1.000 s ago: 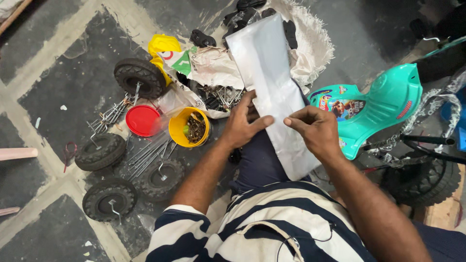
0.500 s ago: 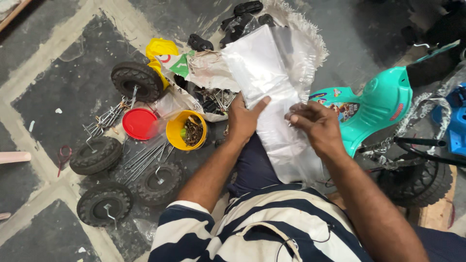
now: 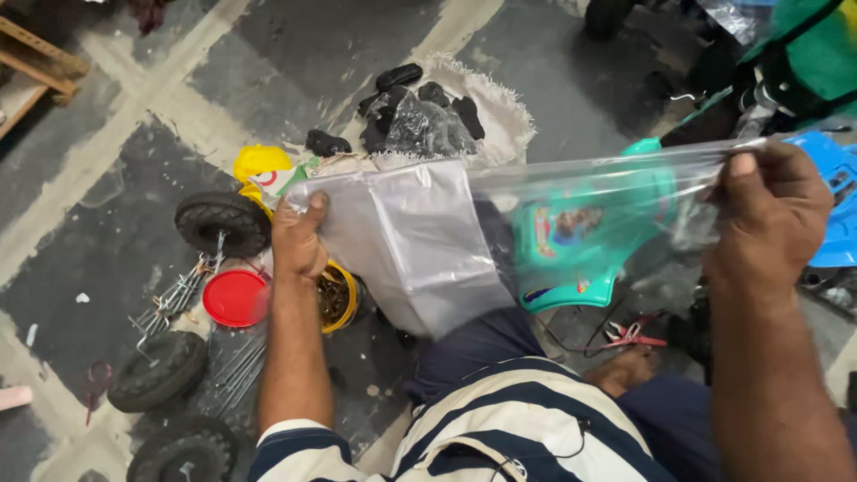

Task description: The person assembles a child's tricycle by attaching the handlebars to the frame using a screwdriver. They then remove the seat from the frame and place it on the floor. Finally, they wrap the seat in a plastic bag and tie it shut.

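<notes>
Head view: I hold a clear plastic bag (image 3: 500, 214) stretched flat between my two hands, above my lap and the floor. My left hand (image 3: 299, 236) pinches its edge at about 9 o'clock of the sheet, fingers (image 3: 314, 203) closed on the film. My right hand (image 3: 772, 210) grips the far edge at 3 o'clock, fingers curled shut over a bunched corner. The left half of the bag looks milky and doubled; the right half is thin enough that the teal toy seat (image 3: 571, 245) shows straight through it.

The film looks taut, so I judge the main risk to be a tear or a slip: a harder pull could stretch it thin at my right grip, or it could slide out from under my left thumb, where I hold only a narrow edge.

Below the bag, at 7 o'clock, sit a yellow tub of small hardware (image 3: 337, 299) and a red lid (image 3: 235, 297), with metal rods (image 3: 178, 295) and black wheels (image 3: 223, 221) just beside them. If the sheet drops, it could snag on the rod ends or knock the tub over, I think. The black parts on the pale cloth (image 3: 500, 112) lie at 12 o'clock, well apart from my hands.
</notes>
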